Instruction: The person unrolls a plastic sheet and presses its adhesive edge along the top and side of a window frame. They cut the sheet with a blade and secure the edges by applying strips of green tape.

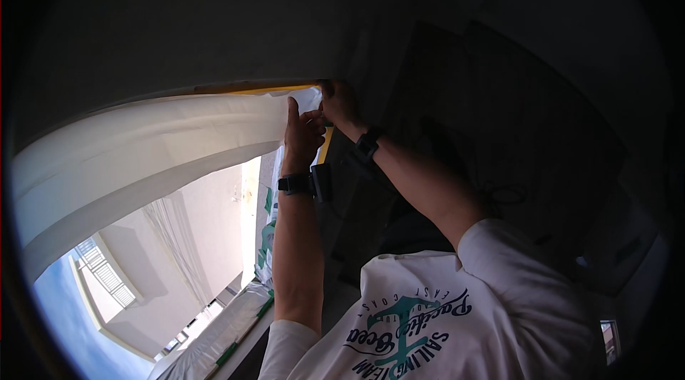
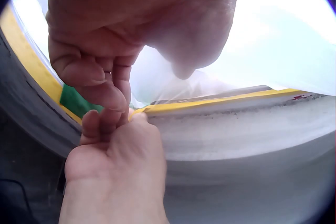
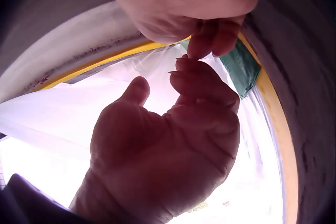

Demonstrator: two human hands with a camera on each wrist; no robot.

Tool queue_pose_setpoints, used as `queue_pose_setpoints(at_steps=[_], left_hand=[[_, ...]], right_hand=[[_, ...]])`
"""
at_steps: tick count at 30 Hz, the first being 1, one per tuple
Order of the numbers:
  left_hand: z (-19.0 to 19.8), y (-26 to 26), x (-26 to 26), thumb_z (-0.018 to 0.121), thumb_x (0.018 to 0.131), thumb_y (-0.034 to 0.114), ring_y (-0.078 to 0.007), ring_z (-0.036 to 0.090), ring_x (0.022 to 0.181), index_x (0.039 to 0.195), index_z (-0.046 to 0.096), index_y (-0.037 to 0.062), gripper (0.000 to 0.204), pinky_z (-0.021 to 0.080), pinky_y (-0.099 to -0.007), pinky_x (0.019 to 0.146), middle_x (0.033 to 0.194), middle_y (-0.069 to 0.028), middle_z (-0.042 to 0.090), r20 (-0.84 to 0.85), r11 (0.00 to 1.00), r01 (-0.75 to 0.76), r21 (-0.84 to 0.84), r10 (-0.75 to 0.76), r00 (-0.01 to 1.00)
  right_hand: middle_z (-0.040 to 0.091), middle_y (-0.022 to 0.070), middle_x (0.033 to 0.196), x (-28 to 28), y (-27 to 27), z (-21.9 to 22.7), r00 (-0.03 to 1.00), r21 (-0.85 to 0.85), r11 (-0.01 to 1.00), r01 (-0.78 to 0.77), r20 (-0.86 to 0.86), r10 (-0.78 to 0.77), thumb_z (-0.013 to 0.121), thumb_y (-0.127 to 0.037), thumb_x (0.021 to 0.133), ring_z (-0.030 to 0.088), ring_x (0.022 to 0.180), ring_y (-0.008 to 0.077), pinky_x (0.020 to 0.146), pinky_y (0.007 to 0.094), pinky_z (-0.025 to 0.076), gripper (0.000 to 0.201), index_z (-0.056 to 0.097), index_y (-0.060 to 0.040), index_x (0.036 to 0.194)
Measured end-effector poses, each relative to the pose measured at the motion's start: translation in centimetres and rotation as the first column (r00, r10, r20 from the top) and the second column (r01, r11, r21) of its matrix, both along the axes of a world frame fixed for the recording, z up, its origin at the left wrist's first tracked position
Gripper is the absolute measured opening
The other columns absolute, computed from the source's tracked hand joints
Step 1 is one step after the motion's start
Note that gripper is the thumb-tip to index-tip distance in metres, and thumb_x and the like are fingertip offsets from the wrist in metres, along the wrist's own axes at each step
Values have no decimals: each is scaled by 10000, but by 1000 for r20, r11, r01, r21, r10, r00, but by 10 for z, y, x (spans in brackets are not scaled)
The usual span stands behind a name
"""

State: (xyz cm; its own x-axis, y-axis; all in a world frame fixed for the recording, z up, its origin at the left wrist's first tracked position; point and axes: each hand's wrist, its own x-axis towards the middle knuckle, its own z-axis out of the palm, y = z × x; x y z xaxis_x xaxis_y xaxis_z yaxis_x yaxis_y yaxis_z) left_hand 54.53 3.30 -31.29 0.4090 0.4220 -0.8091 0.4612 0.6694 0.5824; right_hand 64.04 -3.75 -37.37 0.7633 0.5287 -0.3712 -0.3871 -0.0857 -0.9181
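Note:
In the head view my left hand and right hand meet at the corner of a window opening. Yellow masking tape runs along the frame, bordering a thin translucent plastic sheet. My right hand pinches the tape at the corner, its thumb lying along the tape and its fingers curled. In the right wrist view my left hand has its thumb standing apart and its fingers loosely bent, fingertips right at the right hand's fingers. A green tape piece sits at the corner beside the fingers.
The plastic sheet hangs in a broad fold across the opening, with a pale building outside. Dark wall surrounds the frame. Silvery sheeting with green tape lies along the lower edge. A wrist camera sits by the left wrist.

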Motion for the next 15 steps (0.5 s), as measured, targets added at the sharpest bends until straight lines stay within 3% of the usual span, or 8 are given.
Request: queue_pose_setpoints(at_steps=[6, 8, 9, 11, 15], left_hand=[[0, -1, 5, 407, 896, 764, -115, 500, 638, 996, 633, 55, 751, 345, -238, 556, 766, -15, 646, -19, 999, 19, 26, -18, 1000], [0, 0, 5, 408, 896, 765, -112, 500, 636, 1000, 631, 53, 754, 343, -234, 553, 764, -16, 646, -14, 999, 32, 29, -31, 999], [-1, 1, 5, 408, 896, 765, -109, 499, 634, 1004, 630, 50, 757, 341, -230, 550, 762, -16, 645, -11, 998, 45, 31, -45, 999], [1, 0, 7, 410, 894, 766, -108, 500, 628, 1004, 627, 50, 757, 339, -226, 547, 758, -17, 644, -14, 999, 41, 33, -40, 999], [6, -2, 11, 421, 891, 765, -108, 511, 615, 989, 621, 56, 742, 336, -220, 537, 747, -18, 640, -3, 999, 38, 33, -38, 999]], right_hand=[[643, 170, 655, -5, 7, -12, 975, -46, 991, 122, 190, -112, 521, -299, 998, 670, 601, 300, 580, 400, 501, 355, 660, 19, 922], [648, 184, 687, -7, 6, -9, 903, -12, 967, 253, 361, -232, 532, -296, 987, 668, 634, 327, 602, 413, 501, 350, 663, 18, 903], [648, 184, 687, -7, 6, -7, 903, -13, 967, 253, 362, -231, 532, -296, 987, 668, 634, 327, 602, 413, 501, 350, 663, 18, 903], [664, 199, 747, -7, 6, -5, 966, -76, 980, 185, 195, -167, 549, -289, 973, 671, 689, 345, 638, 431, 501, 345, 667, 21, 880], [672, 208, 785, -4, 3, 4, 976, -87, 979, 183, 139, -170, 566, -283, 961, 670, 725, 357, 665, 444, 500, 332, 672, 20, 875]])
